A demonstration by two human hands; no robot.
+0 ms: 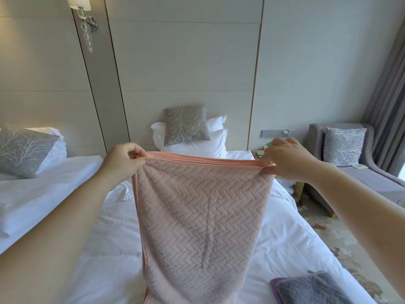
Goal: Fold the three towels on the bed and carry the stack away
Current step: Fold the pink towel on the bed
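Observation:
A pink towel [201, 218] with a zigzag weave hangs doubled in front of me over the white bed [285, 233]. My left hand [125, 159] pinches its top left corner. My right hand [285, 159] pinches the top right corner, so the upper edge is stretched level between them. The towel's lower end runs out of view at the bottom. At the bed's near right lies a folded grey towel [313, 288] on top of a folded purple towel [275, 286].
A second white bed [54, 183] with a grey cushion stands to the left. White pillows and a grey cushion [186, 125] sit at the headboard. A grey armchair [346, 148] and curtain stand at the right, beyond a strip of patterned carpet [341, 238].

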